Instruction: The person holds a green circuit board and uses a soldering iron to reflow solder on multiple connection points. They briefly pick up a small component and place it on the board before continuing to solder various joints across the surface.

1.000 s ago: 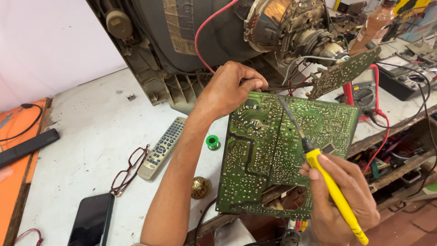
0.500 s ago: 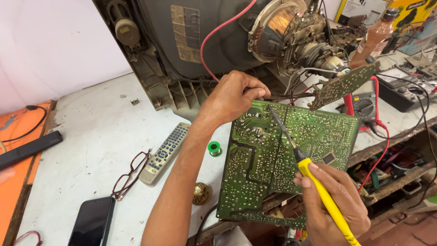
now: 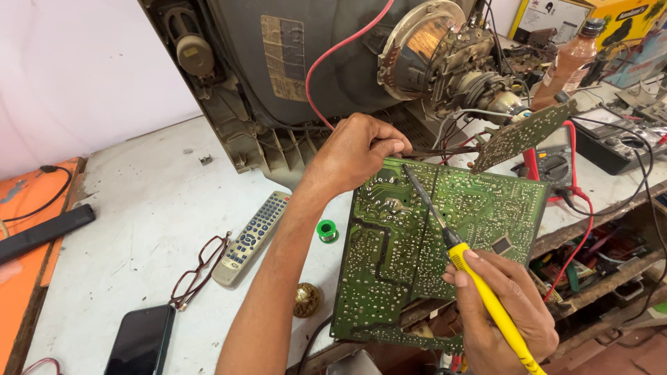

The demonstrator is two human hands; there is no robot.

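A large green circuit board [image 3: 389,271] lies solder side up at the front edge of a white bench. My left hand [image 3: 354,153] grips the board's far edge, fingers curled over it beside some dark wires. My right hand [image 3: 504,316] holds a yellow-handled soldering iron [image 3: 486,298], whose thin metal tip [image 3: 411,177] rests on the board near its top edge, close to my left fingers. Behind the board stands an opened tube television [image 3: 313,62] with its neck and coil exposed.
A grey remote [image 3: 251,237], red-framed glasses [image 3: 201,267], a dark phone [image 3: 142,340], a green solder spool [image 3: 326,230] and a small brass ball [image 3: 306,299] lie left of the board. A multimeter [image 3: 552,167] with red leads and a smaller board [image 3: 521,135] sit to the right.
The view has shifted slightly. My right hand has brought the iron's tip up the board toward its far edge. My left hand keeps its grip on the board.
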